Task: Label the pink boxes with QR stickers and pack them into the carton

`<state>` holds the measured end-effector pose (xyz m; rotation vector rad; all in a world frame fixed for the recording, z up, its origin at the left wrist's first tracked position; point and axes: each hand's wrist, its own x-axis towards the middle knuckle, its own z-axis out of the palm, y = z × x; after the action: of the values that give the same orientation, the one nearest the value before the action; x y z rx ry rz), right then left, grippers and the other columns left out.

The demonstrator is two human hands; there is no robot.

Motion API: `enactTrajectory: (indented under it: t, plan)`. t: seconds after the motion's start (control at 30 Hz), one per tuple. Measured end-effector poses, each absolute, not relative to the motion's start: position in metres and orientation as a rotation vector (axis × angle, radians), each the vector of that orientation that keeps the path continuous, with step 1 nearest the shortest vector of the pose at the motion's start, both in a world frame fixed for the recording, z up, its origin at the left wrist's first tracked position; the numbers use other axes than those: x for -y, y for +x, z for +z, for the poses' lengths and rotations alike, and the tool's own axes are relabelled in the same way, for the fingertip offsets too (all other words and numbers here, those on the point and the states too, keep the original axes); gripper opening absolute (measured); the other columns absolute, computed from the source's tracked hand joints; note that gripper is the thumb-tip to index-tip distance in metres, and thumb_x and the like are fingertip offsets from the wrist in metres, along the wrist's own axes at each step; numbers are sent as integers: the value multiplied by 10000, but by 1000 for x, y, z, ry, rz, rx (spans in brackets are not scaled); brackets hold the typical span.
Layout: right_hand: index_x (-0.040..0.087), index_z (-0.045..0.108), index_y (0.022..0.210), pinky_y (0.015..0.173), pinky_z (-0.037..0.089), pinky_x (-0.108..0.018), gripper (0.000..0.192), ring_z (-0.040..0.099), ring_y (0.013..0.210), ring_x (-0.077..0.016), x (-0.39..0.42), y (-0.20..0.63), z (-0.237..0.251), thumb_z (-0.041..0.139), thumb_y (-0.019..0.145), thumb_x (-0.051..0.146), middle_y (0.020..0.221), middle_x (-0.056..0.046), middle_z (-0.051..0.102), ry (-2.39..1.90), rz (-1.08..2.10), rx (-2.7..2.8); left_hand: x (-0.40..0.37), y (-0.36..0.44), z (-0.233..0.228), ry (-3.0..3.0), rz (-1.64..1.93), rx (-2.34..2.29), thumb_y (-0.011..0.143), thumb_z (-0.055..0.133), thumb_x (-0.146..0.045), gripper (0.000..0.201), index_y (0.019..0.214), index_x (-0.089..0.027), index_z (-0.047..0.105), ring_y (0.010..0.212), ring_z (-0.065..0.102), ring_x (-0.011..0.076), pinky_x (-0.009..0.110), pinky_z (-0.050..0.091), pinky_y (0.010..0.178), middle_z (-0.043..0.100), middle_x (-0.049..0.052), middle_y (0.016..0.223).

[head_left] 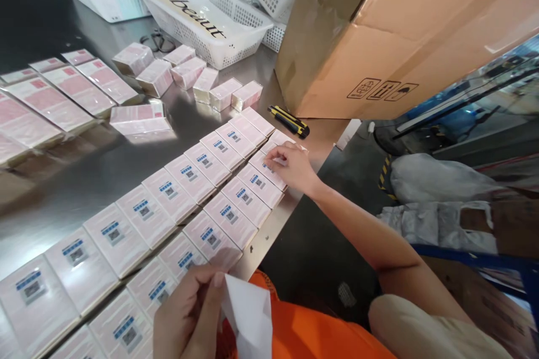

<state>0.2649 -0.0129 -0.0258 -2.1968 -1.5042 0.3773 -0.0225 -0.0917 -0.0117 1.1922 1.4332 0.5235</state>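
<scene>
Stickers [189,173]: a blue band and a dark QR code are carried by each; most of the pink boxes [126,244], laid flat in two rows, are marked with one.

Right hand [295,166]: lowered onto a box near the far end of the front row; the fingers are bent, with thumb and fingertips drawn close together over a partly covered sticker — whether its edge is pinched or merely pressed cannot be told.

Left hand [187,317]: raised just over the near edge of the front row, with a folded white paper strip [255,317] pinched between thumb and forefinger; the strip is hung in front of an orange garment [324,336].

Far end: plain pink tops are shown by the last two boxes of the back row.

Metal table [189,129]: the two rows are set along its edge, side by side, separated by a narrow gap.

Utility knife [289,122]: black and yellow, laid just beyond the rows, near a cardboard carton [328,76] printed with handling symbols.

Film-wrapped packs [225,93]: scattered behind the back row, in front of perforated white baskets [233,50]; larger wrapped ones are ranged at the left.

Floor: translucent plastic bags [438,179] are piled at the right.
</scene>
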Motion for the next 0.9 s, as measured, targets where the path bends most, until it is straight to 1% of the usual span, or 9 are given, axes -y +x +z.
enactTrajectory:
  t: [0.07,0.17,0.23,0.37,0.5,0.67,0.77,0.83,0.9]
  plan:
    - [238,723,931,948,391,-465,102,557,998,-259,16,263,-31,719,833,268,959,-56,624,-2162,293,1457,92,-22,-11,1212,526,-1423,851,587,-595,378,841,-224,657,493,421,134,244,340,510,450,-51,501]
    - [246,555,1291,964,415,-510,644,543,1026,-281,16,268,-39,815,705,303,1088,-78,575,-2070,210,1324,91,-24,-14,1230,540,-1386,861,577,-599,384,826,-227,662,486,408,131,246,329,504,454,-49,499]
    - [236,423,1387,938,452,-486,846,539,1000,-268,14,274,-44,838,658,345,1080,-71,554,-1975,233,1237,90,-25,-18,1229,554,-1357,872,572,-600,385,838,-227,663,472,395,125,244,305,483,450,-50,493]
    - [242,454,1305,901,481,-437,704,542,934,-234,13,282,-50,783,708,418,1024,-44,557,-1874,265,1186,86,-27,-27,1272,554,-1273,880,569,-617,420,807,-214,661,477,431,126,242,324,479,487,-35,505]
    - [230,570,1192,917,471,-456,574,560,982,-266,18,282,-45,793,700,426,1144,-92,588,-1888,187,1335,85,-26,-28,1303,605,-1265,889,571,-598,413,796,-205,662,482,420,121,245,324,491,525,-28,532]
    - [241,614,1245,1000,367,-560,655,454,1238,-385,27,286,-33,815,690,525,1316,-135,578,-2076,-2,1404,85,-23,-28,1343,689,-1188,900,572,-571,398,794,-196,655,487,430,122,251,335,501,556,-21,566]
    - [239,666,1187,1004,348,-589,542,398,1310,-415,36,277,-21,820,715,457,1398,-139,545,-2081,23,1507,87,-21,-23,1389,708,-1189,916,556,-555,386,802,-199,652,495,466,134,256,343,494,587,-14,586]
    - [225,674,1160,1006,369,-568,442,430,1293,-390,50,260,-8,763,790,450,1356,-148,569,-1938,4,1501,88,-21,-16,1512,740,-1215,934,533,-521,359,814,-207,658,542,536,148,256,375,515,643,1,646]
    - [212,639,1200,945,454,-472,423,543,1173,-313,71,236,7,662,884,491,1241,-144,621,-1697,177,1509,89,-22,-7,1712,803,-1271,952,510,-466,317,844,-213,668,594,594,160,259,413,553,679,11,701]
